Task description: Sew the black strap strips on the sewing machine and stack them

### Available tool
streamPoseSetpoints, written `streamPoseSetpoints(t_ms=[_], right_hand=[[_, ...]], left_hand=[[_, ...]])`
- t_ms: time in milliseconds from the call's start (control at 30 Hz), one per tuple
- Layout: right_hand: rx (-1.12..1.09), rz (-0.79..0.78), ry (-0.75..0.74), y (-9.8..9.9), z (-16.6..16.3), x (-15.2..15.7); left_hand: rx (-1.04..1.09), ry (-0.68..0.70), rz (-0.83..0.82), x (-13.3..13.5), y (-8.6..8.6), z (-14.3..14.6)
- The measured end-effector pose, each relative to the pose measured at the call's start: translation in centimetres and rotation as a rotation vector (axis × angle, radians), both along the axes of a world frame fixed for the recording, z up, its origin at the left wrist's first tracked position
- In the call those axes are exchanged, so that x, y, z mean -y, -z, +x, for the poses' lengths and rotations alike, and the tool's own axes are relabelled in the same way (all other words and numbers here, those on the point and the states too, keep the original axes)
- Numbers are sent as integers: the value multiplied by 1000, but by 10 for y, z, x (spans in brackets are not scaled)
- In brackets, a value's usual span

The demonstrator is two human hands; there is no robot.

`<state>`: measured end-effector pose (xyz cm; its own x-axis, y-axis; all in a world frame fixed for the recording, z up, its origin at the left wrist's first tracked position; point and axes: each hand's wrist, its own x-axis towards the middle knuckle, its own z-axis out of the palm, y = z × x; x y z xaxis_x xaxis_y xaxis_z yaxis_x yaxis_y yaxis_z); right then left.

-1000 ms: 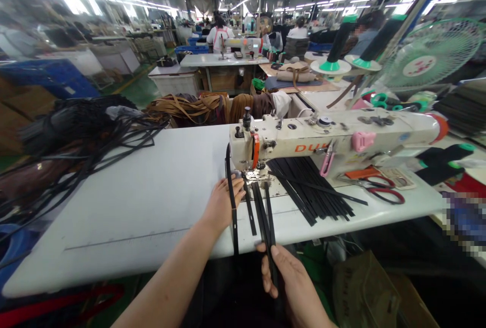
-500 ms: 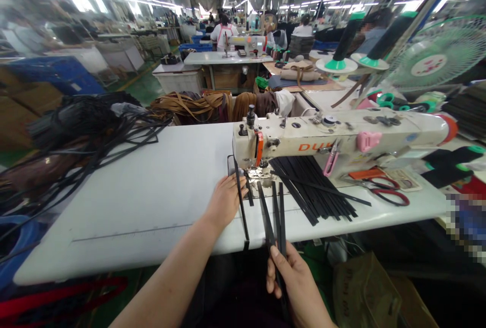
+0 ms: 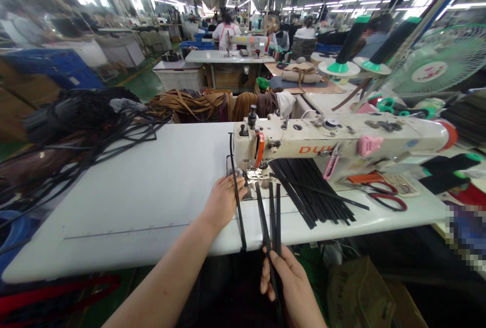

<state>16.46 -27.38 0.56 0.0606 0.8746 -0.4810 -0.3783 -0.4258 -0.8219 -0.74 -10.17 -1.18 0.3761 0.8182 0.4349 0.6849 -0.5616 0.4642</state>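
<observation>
My left hand [image 3: 222,200] rests beside the presser foot [image 3: 258,166] of a white sewing machine [image 3: 304,138], fingers reaching toward the metal needle plate. A narrow black strip [image 3: 240,224] crosses its fingers and seems gripped there; the exact hold is partly hidden. This strip's lower end reaches the table's front edge. Below that edge, my right hand [image 3: 290,272] is closed around black strips, three of whose ends [image 3: 278,211] fan upward over the tabletop. Under the machine arm lies a pile of similar black strips [image 3: 319,199].
Red-handled scissors [image 3: 387,201] lie right of the pile. A pink-handled thread snipper [image 3: 331,162] hangs on the machine. Long black straps [image 3: 110,140] spill over the table's left edge. Thread cones [image 3: 351,39] and a green fan [image 3: 433,70] stand at the right. Co-workers sit farther back.
The view has shifted slightly. A short strip end that lay by my left fingertips no longer shows. The upper end of the strip across that hand now stands visible left of the machine head.
</observation>
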Motion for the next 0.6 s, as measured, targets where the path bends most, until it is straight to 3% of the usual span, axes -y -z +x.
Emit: streamPoseSetpoints(t_ms=[433, 600], right_hand=[[-26, -28, -6, 4, 2, 0], [-8, -4, -15, 5, 3, 1]], left_hand=[[-75, -7, -5, 1, 1, 0], [-25, 8, 54, 8, -14, 0]])
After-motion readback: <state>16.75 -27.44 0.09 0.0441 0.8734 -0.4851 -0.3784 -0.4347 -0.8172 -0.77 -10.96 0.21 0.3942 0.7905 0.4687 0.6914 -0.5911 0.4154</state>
